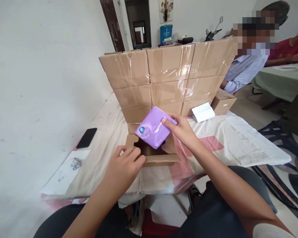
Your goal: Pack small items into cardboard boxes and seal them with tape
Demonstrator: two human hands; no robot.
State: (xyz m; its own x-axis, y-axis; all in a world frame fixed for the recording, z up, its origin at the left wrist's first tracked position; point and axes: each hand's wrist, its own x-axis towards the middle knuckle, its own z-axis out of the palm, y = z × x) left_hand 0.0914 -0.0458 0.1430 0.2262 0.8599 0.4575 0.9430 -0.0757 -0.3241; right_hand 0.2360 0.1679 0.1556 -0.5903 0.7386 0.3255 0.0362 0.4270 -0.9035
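Observation:
My right hand [177, 127] grips a shiny purple pack [154, 127] by its right edge, thumb on top and fingers underneath. The pack has a round blue mark near its left corner and is held tilted over an open cardboard box [161, 159]. My left hand [129, 160] is at the near left corner of this box, its bent fingers closed on the edge and flap. The box's flaps stand apart, and its dark inside shows only in part beneath the pack.
Behind the open box rises a stack of taped cartons [169, 66]. A folded white paper [203, 112] and another carton [223, 101] are at right. A black phone [86, 138] and small metal rings [76, 163] lie left. A person in a light shirt [247, 71] sits beyond.

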